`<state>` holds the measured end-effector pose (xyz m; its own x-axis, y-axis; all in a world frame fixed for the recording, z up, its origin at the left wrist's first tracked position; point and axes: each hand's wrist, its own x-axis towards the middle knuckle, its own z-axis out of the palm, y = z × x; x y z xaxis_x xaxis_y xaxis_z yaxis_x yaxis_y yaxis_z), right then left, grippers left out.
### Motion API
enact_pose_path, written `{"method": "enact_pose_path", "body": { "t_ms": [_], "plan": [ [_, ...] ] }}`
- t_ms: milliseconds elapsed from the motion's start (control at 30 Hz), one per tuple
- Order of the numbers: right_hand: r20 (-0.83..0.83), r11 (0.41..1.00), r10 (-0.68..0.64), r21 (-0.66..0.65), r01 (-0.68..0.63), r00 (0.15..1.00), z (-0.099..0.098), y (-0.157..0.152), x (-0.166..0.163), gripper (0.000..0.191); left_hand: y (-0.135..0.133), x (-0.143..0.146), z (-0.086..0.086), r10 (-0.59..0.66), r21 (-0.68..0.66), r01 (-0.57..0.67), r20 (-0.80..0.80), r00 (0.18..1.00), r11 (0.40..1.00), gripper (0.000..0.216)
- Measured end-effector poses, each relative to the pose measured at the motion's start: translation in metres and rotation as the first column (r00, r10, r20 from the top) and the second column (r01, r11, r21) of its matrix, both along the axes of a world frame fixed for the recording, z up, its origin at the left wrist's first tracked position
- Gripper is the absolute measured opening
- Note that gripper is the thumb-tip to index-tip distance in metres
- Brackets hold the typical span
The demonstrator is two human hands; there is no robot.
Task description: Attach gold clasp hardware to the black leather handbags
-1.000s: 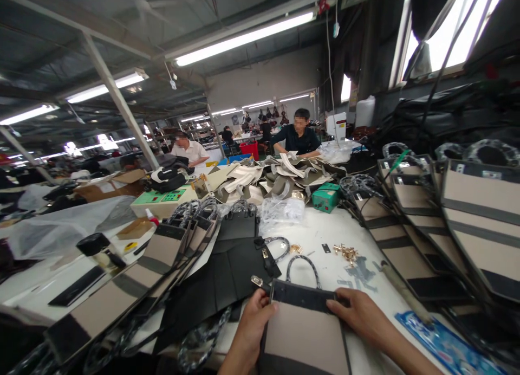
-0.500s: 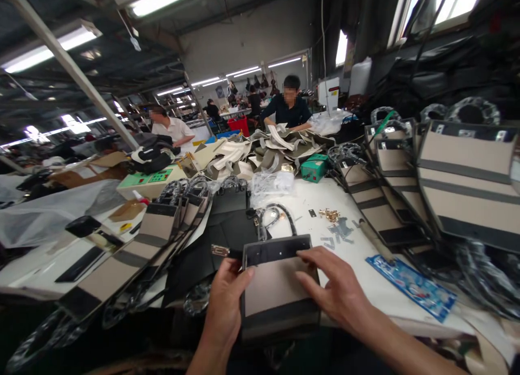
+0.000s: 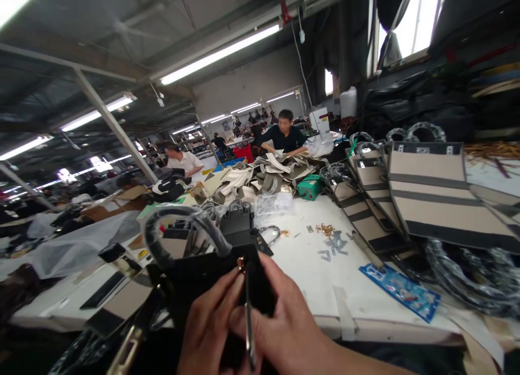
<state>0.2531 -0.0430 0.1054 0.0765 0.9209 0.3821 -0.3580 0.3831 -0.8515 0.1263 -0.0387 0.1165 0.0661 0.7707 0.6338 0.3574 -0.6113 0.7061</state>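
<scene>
A black handbag panel (image 3: 190,280), with a plastic-wrapped handle (image 3: 189,215), is raised close to me, its dark outer face now showing. The fingers of my left hand (image 3: 213,315) are closed at its face, their tips by a small gold fitting (image 3: 241,264) near the upper corner. My right hand (image 3: 284,310) grips the panel's right edge, fingers behind and thumb in front. Between the hands runs a narrow shiny strip (image 3: 249,331); what it belongs to I cannot tell. A gold clasp (image 3: 127,350) shows blurred at lower left.
On the white table (image 3: 300,266) lie gold fittings (image 3: 325,230), grey metal plates (image 3: 336,244) and a blue packet (image 3: 400,291). Beige-and-black panels (image 3: 430,191) stack at right. Past the scrap pile (image 3: 260,174) and green box (image 3: 309,187) sits a co-worker (image 3: 286,139).
The panel has been turned from its beige side to its black side and lifted. My right hand has taken hold of its edge, and my left has moved to the gold fitting. The view has tilted up.
</scene>
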Motion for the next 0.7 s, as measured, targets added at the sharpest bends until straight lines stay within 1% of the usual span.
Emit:
{"method": "enact_pose_path", "body": {
  "t_ms": [67,133,200,267,333,367,400,433,500,567,633,700],
  "plan": [
    [-0.132,0.999,0.009,-0.039,-0.014,0.991,-0.003,0.011,0.007,0.048,0.001,0.011,0.001,-0.056,-0.058,0.056,-0.008,0.998,0.997,0.05],
    [-0.223,0.986,-0.05,-0.168,0.012,0.974,-0.017,0.027,0.018,0.046,0.005,0.018,-0.006,-0.119,-0.135,0.121,0.023,0.993,0.983,0.05],
    [-0.27,0.949,-0.119,-0.313,0.03,0.955,-0.039,0.043,0.033,0.049,0.013,0.019,-0.02,-0.131,-0.16,0.133,0.028,0.991,0.978,0.045],
    [-0.265,0.925,-0.184,-0.373,0.076,0.947,-0.06,0.056,0.05,0.048,0.026,0.013,-0.04,-0.056,-0.119,0.056,0.008,0.998,0.991,0.04],
    [-0.233,0.909,-0.248,-0.391,0.143,0.94,-0.079,0.066,0.067,0.046,0.044,0.002,-0.061,0.067,-0.087,-0.065,0.02,0.998,0.994,0.042],
    [-0.216,0.899,-0.272,-0.403,0.168,0.938,-0.086,0.069,0.074,0.046,0.054,-0.002,-0.07,0.12,-0.106,-0.114,0.048,0.992,0.988,0.048],
    [-0.199,0.888,-0.29,-0.421,0.186,0.936,-0.092,0.073,0.08,0.046,0.064,-0.006,-0.078,0.151,-0.152,-0.137,0.089,0.984,0.979,0.057],
    [-0.184,0.876,-0.298,-0.443,0.191,0.937,-0.097,0.076,0.085,0.047,0.073,-0.008,-0.085,0.164,-0.222,-0.132,0.133,0.978,0.966,0.065],
    [-0.158,0.858,-0.287,-0.481,0.18,0.945,-0.104,0.082,0.089,0.047,0.089,-0.007,-0.092,0.128,-0.401,-0.032,0.215,0.968,0.915,0.08],
    [-0.142,0.845,-0.271,-0.509,0.164,0.952,-0.108,0.088,0.088,0.048,0.101,-0.003,-0.094,0.059,-0.55,0.109,0.28,0.958,0.828,0.085],
    [-0.162,0.846,-0.236,-0.52,0.12,0.958,-0.109,0.094,0.083,0.048,0.113,0.002,-0.093,0.011,-0.651,0.218,0.329,0.944,0.727,0.075],
    [-0.21,0.861,-0.183,-0.506,0.053,0.96,-0.109,0.1,0.079,0.047,0.124,0.004,-0.094,0.0,-0.726,0.318,0.402,0.916,0.61,0.059]
  ]
}}
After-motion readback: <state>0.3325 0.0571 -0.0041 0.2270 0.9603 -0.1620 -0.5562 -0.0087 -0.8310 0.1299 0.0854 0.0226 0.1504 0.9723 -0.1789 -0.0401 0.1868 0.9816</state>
